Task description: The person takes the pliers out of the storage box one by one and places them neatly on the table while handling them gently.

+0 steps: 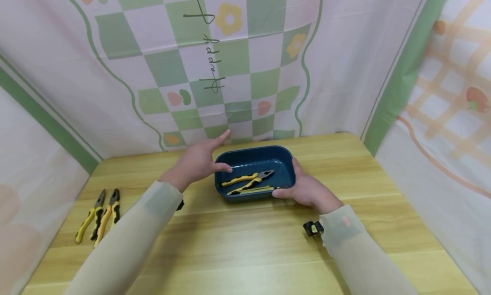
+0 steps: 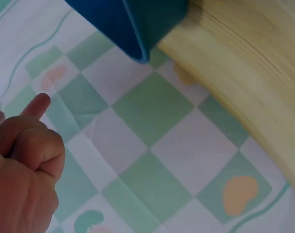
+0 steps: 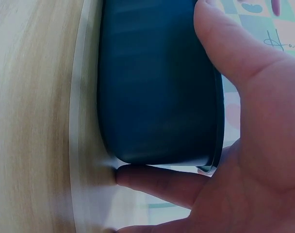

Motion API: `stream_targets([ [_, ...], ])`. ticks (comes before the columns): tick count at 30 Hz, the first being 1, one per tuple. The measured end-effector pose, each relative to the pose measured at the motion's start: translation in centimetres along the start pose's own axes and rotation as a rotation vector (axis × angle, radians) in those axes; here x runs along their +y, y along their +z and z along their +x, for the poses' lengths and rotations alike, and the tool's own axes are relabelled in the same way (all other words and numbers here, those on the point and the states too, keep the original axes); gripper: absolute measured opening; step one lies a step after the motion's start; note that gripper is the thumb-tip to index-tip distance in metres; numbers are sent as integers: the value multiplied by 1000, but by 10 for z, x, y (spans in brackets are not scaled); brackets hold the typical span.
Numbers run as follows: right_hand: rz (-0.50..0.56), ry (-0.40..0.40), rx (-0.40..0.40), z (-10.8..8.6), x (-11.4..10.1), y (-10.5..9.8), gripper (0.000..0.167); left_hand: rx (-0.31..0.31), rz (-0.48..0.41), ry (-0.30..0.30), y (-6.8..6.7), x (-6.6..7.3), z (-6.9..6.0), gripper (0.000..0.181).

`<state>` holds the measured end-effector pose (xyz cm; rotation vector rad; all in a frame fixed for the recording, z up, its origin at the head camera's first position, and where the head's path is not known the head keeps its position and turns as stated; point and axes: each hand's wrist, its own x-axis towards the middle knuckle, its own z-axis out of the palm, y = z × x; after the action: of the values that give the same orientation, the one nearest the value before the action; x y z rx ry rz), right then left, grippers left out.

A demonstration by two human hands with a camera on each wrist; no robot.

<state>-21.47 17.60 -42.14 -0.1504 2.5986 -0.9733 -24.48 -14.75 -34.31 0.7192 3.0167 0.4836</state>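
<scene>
A dark blue plastic box (image 1: pixel 281 169) stands near the table's back edge. Inside it lie pliers (image 1: pixel 265 174) with yellow-and-black handles, and a thin yellowish piece (image 1: pixel 255 190) along the front wall, its kind unclear. My right hand (image 1: pixel 308 188) holds the box's right end, thumb by the front rim and fingers along the end wall; the right wrist view shows this grip from the side. At the box's left end is my left hand (image 1: pixel 197 160), index finger and thumb extended, the thumb over the rim. Its other fingers look bent in the left wrist view, with nothing held.
Two pairs of pliers (image 1: pixel 86 227) with yellow, orange and black handles lie side by side at the table's left, partly beside the left sleeve. A printed checkered cloth (image 1: pixel 230 56) hangs behind the wooden table (image 1: pixel 230 252). More cloth hangs at both sides.
</scene>
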Motion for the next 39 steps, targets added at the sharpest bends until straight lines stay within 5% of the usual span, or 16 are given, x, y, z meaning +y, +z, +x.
stream_targets([
  [13, -4, -2, 6, 1, 0, 1, 135, -142, -111, -102, 21, 11, 27, 101],
  [27, -18, 5, 10, 0, 0, 1, 135, -360, 65, -213, 45, 44, 40, 31],
  [39, -26, 3, 20, 0, 0, 1, 136, -415, 171, -213, 64, 47, 43, 29],
])
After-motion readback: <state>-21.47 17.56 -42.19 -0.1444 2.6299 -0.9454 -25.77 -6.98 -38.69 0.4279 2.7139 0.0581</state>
